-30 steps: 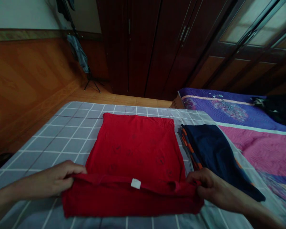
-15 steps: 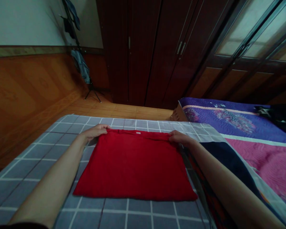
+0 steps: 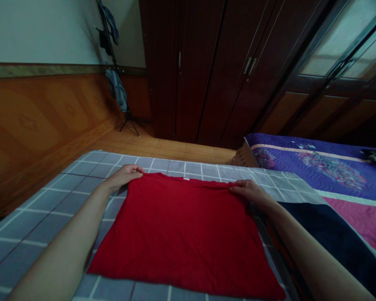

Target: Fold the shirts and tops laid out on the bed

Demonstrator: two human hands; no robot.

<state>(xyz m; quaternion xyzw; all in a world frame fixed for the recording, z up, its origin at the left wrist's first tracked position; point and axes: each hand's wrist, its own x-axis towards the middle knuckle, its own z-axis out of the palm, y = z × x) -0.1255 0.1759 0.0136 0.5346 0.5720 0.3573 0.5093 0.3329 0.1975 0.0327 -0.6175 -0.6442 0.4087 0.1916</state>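
A red garment, which looks like a shirt, is spread over the grey checked bedding. A small white label shows at the middle of its far edge. My left hand pinches the far left corner between thumb and fingers. At the far right corner, my right hand grips the cloth the same way. The far edge is stretched fairly straight between the two hands, and the near edge spreads wider toward me. Dark cloth lies beside the garment, partly under my right forearm.
Navy cloth lies to the right, beyond my right forearm. Behind it is a purple and pink floral bedspread. A dark wooden wardrobe stands across the floor, with a coat stand holding clothes at the back left.
The red garment now reaches closer to me and looks larger, its near edge lower in view. My hands are slightly farther apart, still gripping its far corners. The view has turned slightly left.
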